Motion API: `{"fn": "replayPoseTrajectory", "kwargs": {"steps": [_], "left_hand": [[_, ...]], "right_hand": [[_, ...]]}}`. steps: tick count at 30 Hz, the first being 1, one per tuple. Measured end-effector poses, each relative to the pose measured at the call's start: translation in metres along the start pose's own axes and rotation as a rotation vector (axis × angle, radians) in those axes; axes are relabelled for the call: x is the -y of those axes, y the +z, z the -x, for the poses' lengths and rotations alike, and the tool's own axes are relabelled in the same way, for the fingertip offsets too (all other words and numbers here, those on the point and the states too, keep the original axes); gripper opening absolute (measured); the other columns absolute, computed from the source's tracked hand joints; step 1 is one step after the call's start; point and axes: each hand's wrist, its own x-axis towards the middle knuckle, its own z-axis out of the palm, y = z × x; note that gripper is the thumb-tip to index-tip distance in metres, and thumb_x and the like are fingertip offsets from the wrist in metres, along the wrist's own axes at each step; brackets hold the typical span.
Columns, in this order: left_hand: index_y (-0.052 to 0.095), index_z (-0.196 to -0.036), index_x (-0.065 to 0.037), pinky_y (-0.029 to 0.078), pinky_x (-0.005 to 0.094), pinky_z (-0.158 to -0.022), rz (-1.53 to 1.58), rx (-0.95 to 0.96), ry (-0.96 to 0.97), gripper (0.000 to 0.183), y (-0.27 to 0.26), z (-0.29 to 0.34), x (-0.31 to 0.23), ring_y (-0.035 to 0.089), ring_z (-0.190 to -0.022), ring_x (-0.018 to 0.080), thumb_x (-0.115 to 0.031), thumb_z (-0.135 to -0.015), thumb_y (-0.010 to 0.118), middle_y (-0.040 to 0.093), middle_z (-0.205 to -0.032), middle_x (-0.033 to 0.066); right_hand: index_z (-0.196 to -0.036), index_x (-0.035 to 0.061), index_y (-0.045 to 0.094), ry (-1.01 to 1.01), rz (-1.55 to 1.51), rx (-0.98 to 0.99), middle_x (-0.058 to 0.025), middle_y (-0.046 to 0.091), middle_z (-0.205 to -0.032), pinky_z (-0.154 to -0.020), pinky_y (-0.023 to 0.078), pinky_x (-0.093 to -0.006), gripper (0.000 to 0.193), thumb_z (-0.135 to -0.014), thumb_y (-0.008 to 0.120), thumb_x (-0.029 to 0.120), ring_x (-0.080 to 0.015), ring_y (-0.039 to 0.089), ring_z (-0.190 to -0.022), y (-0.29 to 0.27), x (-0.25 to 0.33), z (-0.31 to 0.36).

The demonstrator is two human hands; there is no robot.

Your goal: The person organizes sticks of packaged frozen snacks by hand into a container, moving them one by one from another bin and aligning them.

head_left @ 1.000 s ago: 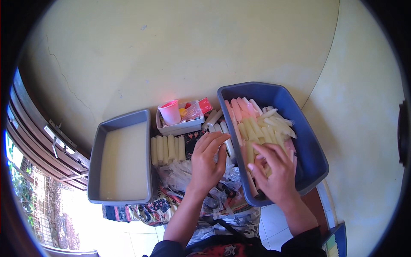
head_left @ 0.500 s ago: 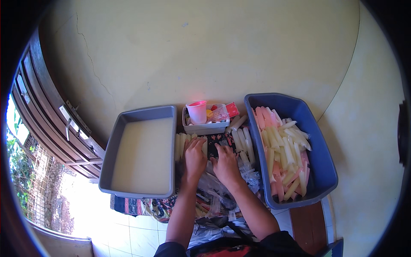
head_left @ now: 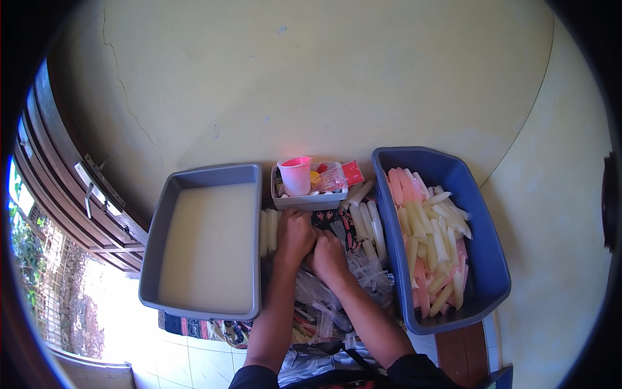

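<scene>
My left hand and my right hand are close together at the middle of the table, fingers curled in. Whatever they grip is hidden behind the knuckles. Just left of my left hand stand several pale filled plastic tubes in a row. More cream-coloured tubes lie beyond my right hand, on a dark patterned cloth. Crumpled clear plastic bags spread under my wrists.
A grey tub of milky liquid stands at the left. On the right, a blue-grey tub holds many pink and cream tubes. Behind my hands, a small white tray carries a pink cup and a red packet. A wooden door stands far left.
My hands have come together from slightly apart, the right moving left toward the left one. Fingers that were spread are now curled in. The whole view has shifted a little.
</scene>
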Motion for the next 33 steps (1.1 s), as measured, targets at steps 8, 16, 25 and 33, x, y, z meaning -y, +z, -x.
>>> {"fn": "replayPoseTrajectory", "kwargs": {"steps": [8,16,25,33], "left_hand": [[0.078,-0.114,0.000,0.034,0.0617,-0.123,0.031,0.020,-0.058,0.032,-0.006,0.006,-0.007,0.067,-0.118,0.0402,-0.004,-0.087,0.060,0.075,-0.119,0.0213],[0.074,-0.125,0.004,0.036,0.0579,-0.123,0.214,-0.048,-0.062,0.042,-0.056,0.006,-0.049,0.067,-0.124,0.0410,-0.002,-0.088,0.054,0.071,-0.128,0.0242],[0.071,-0.132,0.008,0.051,0.0455,-0.111,0.416,-0.173,0.054,0.052,-0.127,-0.008,-0.135,0.067,-0.127,0.0447,0.008,-0.084,0.050,0.068,-0.135,0.0270],[0.072,-0.131,0.007,0.052,0.0434,-0.111,0.593,-0.123,0.194,0.055,-0.136,-0.028,-0.200,0.069,-0.128,0.0404,0.010,-0.081,0.049,0.070,-0.139,0.0240]], "right_hand": [[-0.112,-0.0023,0.072,0.041,0.011,-0.104,-0.0280,0.073,-0.099,-0.086,0.059,-0.0550,0.034,-0.080,0.077,0.009,-0.0485,0.072,-0.093,0.009,-0.008,-0.003],[-0.123,-0.0009,0.072,0.025,-0.044,-0.199,-0.0243,0.073,-0.108,-0.088,0.060,-0.0515,0.048,-0.077,0.082,0.008,-0.0463,0.073,-0.099,-0.047,0.032,0.009],[-0.133,0.0019,0.067,0.017,-0.086,-0.251,-0.0207,0.070,-0.114,-0.090,0.061,-0.0484,0.055,-0.079,0.078,0.006,-0.0417,0.073,-0.101,-0.138,0.094,0.030],[-0.136,-0.0021,0.065,0.034,0.091,-0.302,-0.0217,0.068,-0.116,-0.088,0.062,-0.0462,0.060,-0.079,0.079,0.008,-0.0393,0.074,-0.098,-0.226,0.115,0.059]]}}
